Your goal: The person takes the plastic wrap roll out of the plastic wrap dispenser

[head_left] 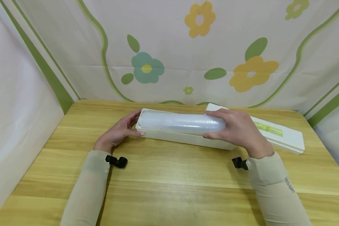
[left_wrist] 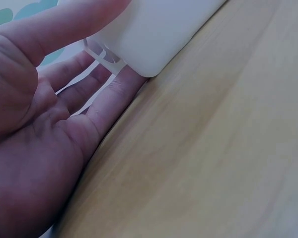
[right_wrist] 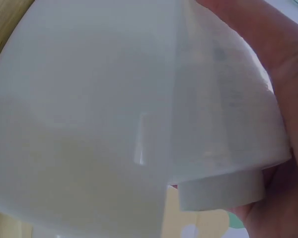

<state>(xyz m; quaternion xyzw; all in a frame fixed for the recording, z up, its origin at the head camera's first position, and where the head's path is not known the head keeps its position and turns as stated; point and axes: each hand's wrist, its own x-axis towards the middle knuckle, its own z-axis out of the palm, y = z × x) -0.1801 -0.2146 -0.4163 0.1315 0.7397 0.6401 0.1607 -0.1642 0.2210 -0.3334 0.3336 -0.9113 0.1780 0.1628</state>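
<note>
A roll of plastic wrap (head_left: 183, 122) lies along a long white box (head_left: 183, 138), its left end down inside. The roll's right end is raised above the box rim, and my right hand (head_left: 241, 130) grips it with thumb in front and fingers behind. In the right wrist view the core (right_wrist: 221, 191) sticks out of the wrap (right_wrist: 228, 109), beside the box wall (right_wrist: 79, 114). My left hand (head_left: 118, 130) holds the box's left end, thumb on the front wall. Its other fingers (left_wrist: 114, 99) reach around the end, low by the table, in the left wrist view.
Behind and right of my right hand, a long white lid (head_left: 291, 136) with a yellow-green label lies on the wooden table (head_left: 169, 188), partly hidden by the hand. A flowered curtain (head_left: 169, 84) hangs along the table's back edge.
</note>
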